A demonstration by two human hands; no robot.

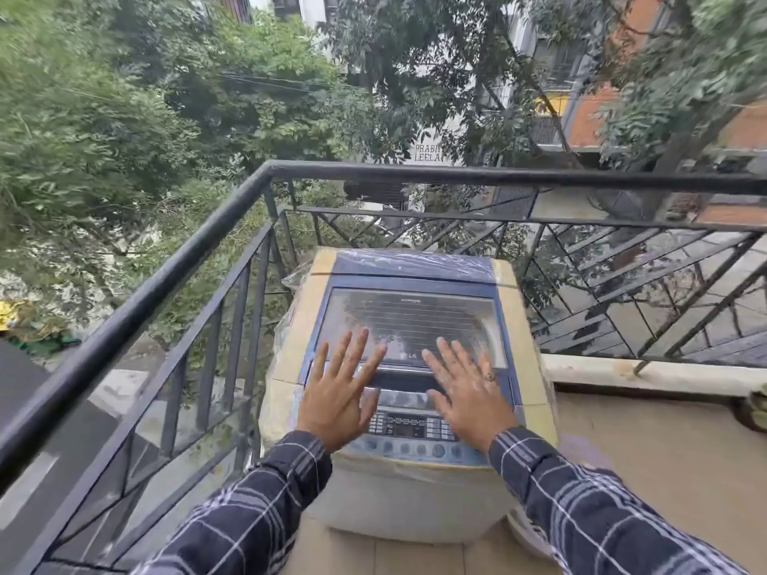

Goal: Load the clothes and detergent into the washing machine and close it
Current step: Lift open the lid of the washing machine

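A top-loading washing machine (409,487) stands on a balcony in front of me, cream body with a blue top. Its glass lid (409,321) lies flat and shut. A button panel (404,427) runs along the near edge. My left hand (338,398) hovers over the lid's near left part, fingers spread, holding nothing. My right hand (467,394) is spread the same way over the near right part, a ring on one finger. Whether the palms touch the machine is unclear. No clothes or detergent are in view.
A black metal railing (178,259) encloses the balcony on the left and behind the machine. A low concrete ledge (647,377) runs to the right. The tiled floor (664,441) opens to the right of the machine. Trees and buildings lie beyond.
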